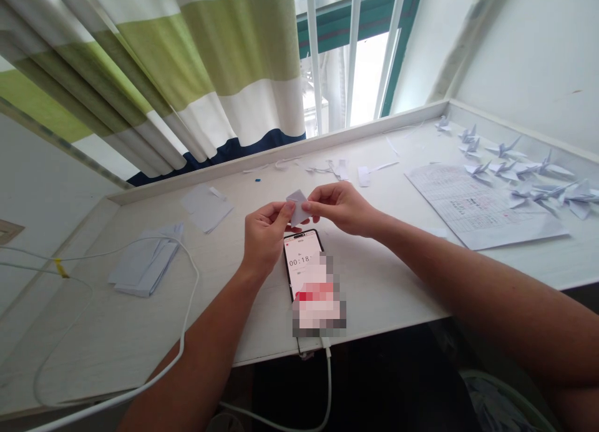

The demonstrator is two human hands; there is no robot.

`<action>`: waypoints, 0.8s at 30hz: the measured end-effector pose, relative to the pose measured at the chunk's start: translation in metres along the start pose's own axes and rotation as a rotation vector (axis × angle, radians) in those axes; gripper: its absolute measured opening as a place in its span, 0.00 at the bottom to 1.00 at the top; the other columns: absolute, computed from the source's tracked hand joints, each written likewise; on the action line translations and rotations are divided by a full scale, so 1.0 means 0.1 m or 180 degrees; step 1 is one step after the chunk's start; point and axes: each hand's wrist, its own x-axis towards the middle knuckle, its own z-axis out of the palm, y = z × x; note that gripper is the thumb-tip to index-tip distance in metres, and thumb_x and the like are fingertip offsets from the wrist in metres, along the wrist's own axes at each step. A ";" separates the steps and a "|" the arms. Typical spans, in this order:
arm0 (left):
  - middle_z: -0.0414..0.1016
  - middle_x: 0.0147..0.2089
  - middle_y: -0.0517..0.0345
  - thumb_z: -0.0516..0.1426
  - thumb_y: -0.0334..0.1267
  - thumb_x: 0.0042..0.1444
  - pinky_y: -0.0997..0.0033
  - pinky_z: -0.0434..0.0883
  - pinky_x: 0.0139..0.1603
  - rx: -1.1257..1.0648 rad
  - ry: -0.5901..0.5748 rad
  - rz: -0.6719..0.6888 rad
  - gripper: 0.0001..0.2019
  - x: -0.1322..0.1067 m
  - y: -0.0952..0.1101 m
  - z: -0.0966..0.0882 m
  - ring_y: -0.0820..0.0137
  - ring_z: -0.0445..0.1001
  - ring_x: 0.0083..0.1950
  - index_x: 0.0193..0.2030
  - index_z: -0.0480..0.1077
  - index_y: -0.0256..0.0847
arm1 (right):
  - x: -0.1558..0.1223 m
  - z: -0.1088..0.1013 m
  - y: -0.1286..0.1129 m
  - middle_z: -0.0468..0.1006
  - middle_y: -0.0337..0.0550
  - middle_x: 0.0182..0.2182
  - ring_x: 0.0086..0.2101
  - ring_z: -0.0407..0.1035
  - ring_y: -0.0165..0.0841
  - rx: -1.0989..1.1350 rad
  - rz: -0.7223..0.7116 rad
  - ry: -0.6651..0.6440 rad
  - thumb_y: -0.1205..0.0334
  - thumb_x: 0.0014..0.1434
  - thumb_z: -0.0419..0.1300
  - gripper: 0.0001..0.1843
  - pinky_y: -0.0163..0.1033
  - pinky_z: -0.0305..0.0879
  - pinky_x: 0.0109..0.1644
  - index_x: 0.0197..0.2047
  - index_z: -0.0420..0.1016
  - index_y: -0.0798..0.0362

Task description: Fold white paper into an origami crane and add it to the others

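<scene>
1. At the middle of the desk (pixel 402 294), just above a phone (pixel 304 260), we hold a small folded paper (pixel 297 208) in the air between both hands.
2. Our left hand (pixel 264 232) comes in from 7 o'clock. Its thumb and forefinger are pinched shut on the paper's left edge, and the other fingers are curled in.
3. Our right hand (pixel 341 206) comes in from 4 o'clock. Its fingertips are closed on the paper's right side, so the paper is gripped from both sides.
4. We judge the paper very light, thin and soft. It should crease easily, tear if pulled hard, and slip from a loose pinch.
5. The best hold looks to be at the edges and corners with fingertips, leaving the middle free for folding.
6. At 8 o'clock lies a stack of blank sheets (pixel 145 263), with a white cable (pixel 187 307) looping past it.
7. At 2 o'clock sits a printed sheet (pixel 477 207), and beyond it a cluster of finished cranes (pixel 524 170).
8. At 12 o'clock, paper scraps (pixel 337 168) lie along the desk's far edge, below a striped curtain (pixel 196 63) and a window (pixel 355 51).
</scene>
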 end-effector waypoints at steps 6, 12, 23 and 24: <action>0.84 0.34 0.53 0.67 0.53 0.61 0.69 0.82 0.33 -0.0077 0.0104 0.0012 0.18 -0.03 0.02 0.07 0.63 0.86 0.36 0.38 0.81 0.37 | 0.00 0.03 0.00 0.80 0.40 0.26 0.30 0.73 0.30 0.0084 -0.0028 0.0056 0.48 0.60 0.72 0.18 0.38 0.69 0.35 0.30 0.80 0.54; 0.85 0.35 0.52 0.67 0.55 0.59 0.69 0.82 0.32 -0.0025 0.0149 -0.0078 0.20 -0.04 0.02 0.07 0.62 0.86 0.37 0.38 0.80 0.37 | -0.01 0.05 0.00 0.80 0.41 0.27 0.31 0.74 0.31 -0.0047 0.0101 0.0172 0.47 0.60 0.72 0.18 0.39 0.70 0.36 0.31 0.80 0.54; 0.83 0.33 0.57 0.65 0.55 0.62 0.71 0.82 0.29 0.0010 0.0174 0.0058 0.18 -0.01 -0.05 0.05 0.65 0.85 0.35 0.39 0.79 0.39 | -0.01 0.05 -0.01 0.81 0.41 0.27 0.31 0.74 0.31 0.0055 -0.0022 0.0040 0.47 0.58 0.74 0.19 0.38 0.70 0.37 0.31 0.81 0.55; 0.83 0.33 0.57 0.65 0.55 0.62 0.71 0.82 0.29 0.0009 0.0175 0.0066 0.18 -0.01 -0.05 0.05 0.65 0.85 0.34 0.39 0.79 0.40 | -0.01 0.05 -0.01 0.81 0.41 0.28 0.31 0.75 0.31 0.0067 -0.0011 0.0037 0.47 0.58 0.74 0.19 0.39 0.71 0.37 0.31 0.81 0.55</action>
